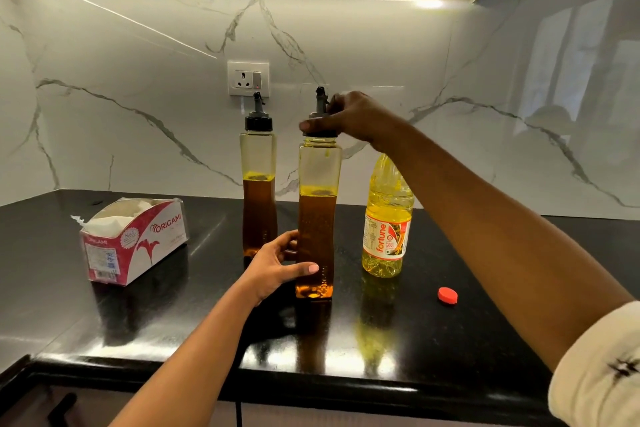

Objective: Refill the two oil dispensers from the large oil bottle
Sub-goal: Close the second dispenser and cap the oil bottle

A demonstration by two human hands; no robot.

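Note:
Two tall clear oil dispensers stand on the black counter, each roughly half full of amber oil. The nearer dispenser (317, 218) is gripped low on its body by my left hand (277, 265). My right hand (346, 116) grips its black spout cap (320, 104), which sits just above the threaded neck. The farther dispenser (258, 184) stands behind and to the left with its cap on. The large yellow oil bottle (387, 218) stands to the right, its top hidden behind my right forearm. Its red cap (447, 296) lies on the counter.
An open tissue box (138, 241) lies to the left on the black counter (381, 340). A wall socket (248, 79) sits on the marble backsplash behind the dispensers. The counter's front edge runs just below my arms.

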